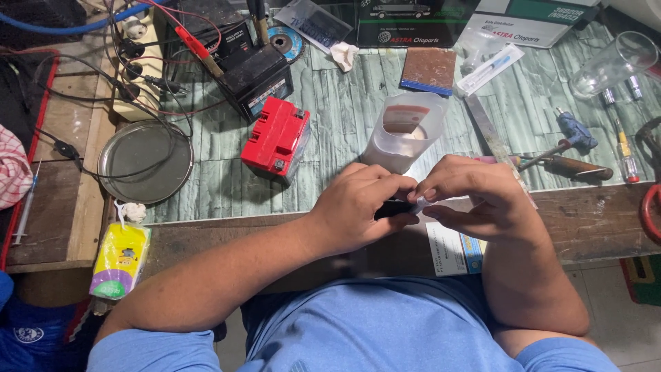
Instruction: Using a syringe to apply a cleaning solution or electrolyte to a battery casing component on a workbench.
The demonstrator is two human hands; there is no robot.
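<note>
My left hand point(358, 207) is closed around a small black object point(392, 209) at the bench's front edge. My right hand point(475, 196) meets it from the right, fingertips pinching a small pale piece at the black object's end. What the pale piece is cannot be told. A translucent plastic cup point(406, 131) stands just beyond both hands. A red battery point(277, 138) lies to the left of the cup. A small white and blue box point(454, 249) sits under my right wrist.
A black battery point(256, 79) with red and black leads stands at the back left, near a round metal lid point(144, 162). Screwdrivers point(571, 165), a metal ruler point(490, 131), a glass point(613, 65), a syringe packet point(490, 69) and a tissue pack point(120, 260) lie around.
</note>
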